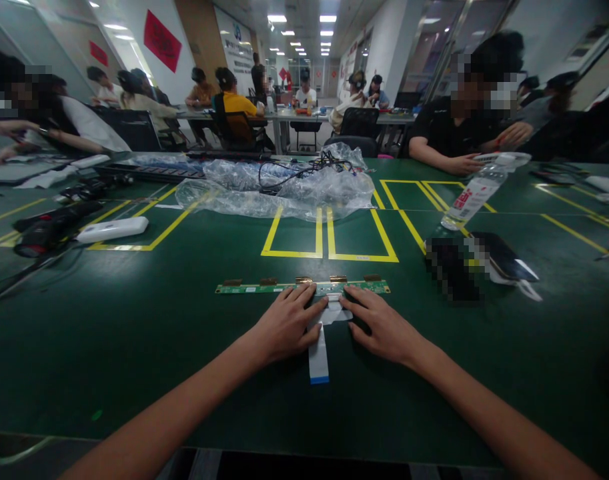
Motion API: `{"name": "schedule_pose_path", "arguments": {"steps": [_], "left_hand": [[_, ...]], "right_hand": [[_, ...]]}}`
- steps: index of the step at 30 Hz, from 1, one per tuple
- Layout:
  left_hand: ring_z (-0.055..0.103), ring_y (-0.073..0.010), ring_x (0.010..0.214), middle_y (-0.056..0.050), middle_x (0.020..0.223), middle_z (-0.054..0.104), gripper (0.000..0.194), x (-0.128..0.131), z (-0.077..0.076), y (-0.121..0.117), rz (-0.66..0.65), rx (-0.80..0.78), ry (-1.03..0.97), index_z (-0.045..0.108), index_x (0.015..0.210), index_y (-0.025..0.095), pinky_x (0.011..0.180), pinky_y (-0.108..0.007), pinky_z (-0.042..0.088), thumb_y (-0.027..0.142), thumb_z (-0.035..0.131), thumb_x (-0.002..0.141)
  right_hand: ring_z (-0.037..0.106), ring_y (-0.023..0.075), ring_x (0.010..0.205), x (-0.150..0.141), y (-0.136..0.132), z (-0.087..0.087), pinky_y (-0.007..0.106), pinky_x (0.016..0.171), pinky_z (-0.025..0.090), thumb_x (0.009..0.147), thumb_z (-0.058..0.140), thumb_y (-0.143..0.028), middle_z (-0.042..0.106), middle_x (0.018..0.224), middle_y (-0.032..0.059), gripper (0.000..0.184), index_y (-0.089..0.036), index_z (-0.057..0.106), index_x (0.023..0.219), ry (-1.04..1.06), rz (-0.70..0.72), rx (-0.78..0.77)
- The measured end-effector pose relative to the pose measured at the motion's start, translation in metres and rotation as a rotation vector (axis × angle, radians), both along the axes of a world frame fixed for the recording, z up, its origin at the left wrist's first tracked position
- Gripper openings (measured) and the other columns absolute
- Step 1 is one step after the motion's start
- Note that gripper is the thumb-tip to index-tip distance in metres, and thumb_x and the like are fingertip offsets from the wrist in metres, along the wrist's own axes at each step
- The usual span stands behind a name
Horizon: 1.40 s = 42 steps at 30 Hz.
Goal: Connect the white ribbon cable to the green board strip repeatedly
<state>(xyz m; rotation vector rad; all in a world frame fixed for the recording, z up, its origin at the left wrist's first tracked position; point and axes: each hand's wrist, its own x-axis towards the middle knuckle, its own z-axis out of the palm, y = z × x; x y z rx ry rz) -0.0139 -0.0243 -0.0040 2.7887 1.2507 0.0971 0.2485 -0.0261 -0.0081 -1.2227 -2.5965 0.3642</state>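
Observation:
A long, thin green circuit board (264, 289) lies crosswise on the table in front of me, with several brown tabs along its far edge. From its middle a white ribbon cable (319, 360) with a blue end runs toward me. My left hand (287, 323) rests over the board left of centre, fingers spread, thumb beside the cable. My right hand (381, 328) lies opposite, its fingers apart and their tips on the board's right half. Both index fingers meet the white connector area (334, 301) at the board's near edge. Fingertips partly hide that spot.
Bubble wrap (284, 190) with black cables (304, 172) lies beyond the board. A plastic bottle (477, 193) and a dark phone-like object (504, 257) are at right. A white device (113, 229) sits left. Yellow tape (361, 257) marks the green table (184, 400). Several people sit around.

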Motion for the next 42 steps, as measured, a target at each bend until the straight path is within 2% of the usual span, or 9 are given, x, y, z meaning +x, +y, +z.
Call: {"name": "schedule_pose_path", "arguments": {"steps": [3,8,14,27,35,42], "left_hand": [[0.034,-0.0361,0.147,-0.018,0.159,0.035,0.058,-0.0001,-0.0016,0.0003,-0.010,0.015,-0.008,0.037,0.154,0.023,0.115,-0.055,0.034,0.045,0.039,0.101],[0.034,-0.0362,0.146,-0.017,0.159,0.036,0.057,-0.0005,-0.0028,0.0007,-0.010,0.018,-0.027,0.037,0.154,0.022,0.115,-0.055,0.034,0.045,0.040,0.101],[0.034,-0.0369,0.146,-0.018,0.158,0.037,0.057,0.0018,-0.0006,0.0015,-0.015,0.022,-0.005,0.039,0.152,0.020,0.115,-0.054,0.033,0.041,0.043,0.100],[0.035,-0.0365,0.146,-0.018,0.158,0.037,0.061,-0.0002,-0.0047,0.0028,0.000,0.029,-0.014,0.035,0.154,0.023,0.115,-0.056,0.033,0.052,0.039,0.100],[0.040,-0.0353,0.143,-0.016,0.154,0.043,0.055,0.0031,-0.0039,-0.0001,0.040,0.043,-0.026,0.040,0.151,0.025,0.114,-0.061,0.030,0.050,0.033,0.103],[0.047,-0.0345,0.136,-0.016,0.149,0.048,0.050,0.0025,-0.0011,-0.0040,0.050,0.051,-0.023,0.044,0.148,0.025,0.115,-0.061,0.030,0.045,0.038,0.102]], "right_hand": [[0.037,0.0335,0.144,-0.0003,0.0001,0.0010,0.057,0.117,0.032,0.093,0.055,-0.032,0.043,0.156,0.0168,0.055,-0.016,0.053,0.145,0.001,-0.004,0.000],[0.039,0.0332,0.143,0.0000,0.0005,0.0009,0.057,0.116,0.034,0.092,0.057,-0.033,0.046,0.155,0.0128,0.054,-0.021,0.053,0.145,0.021,-0.008,0.015],[0.042,0.0341,0.141,-0.0016,0.0009,0.0018,0.055,0.116,0.036,0.092,0.055,-0.031,0.048,0.152,0.0160,0.053,-0.017,0.055,0.144,-0.013,-0.008,0.034],[0.046,0.0319,0.137,-0.0025,0.0055,0.0008,0.057,0.111,0.040,0.096,0.053,-0.033,0.052,0.149,0.0134,0.045,-0.022,0.059,0.140,0.001,-0.017,0.054],[0.042,0.0325,0.141,-0.0011,0.0069,-0.0040,0.059,0.114,0.037,0.095,0.055,-0.034,0.049,0.152,0.0119,0.047,-0.024,0.057,0.141,0.041,-0.014,0.036],[0.040,0.0338,0.142,-0.0007,0.0081,-0.0049,0.061,0.115,0.033,0.096,0.055,-0.034,0.048,0.152,0.0129,0.045,-0.024,0.059,0.139,0.041,-0.005,0.042]]}}
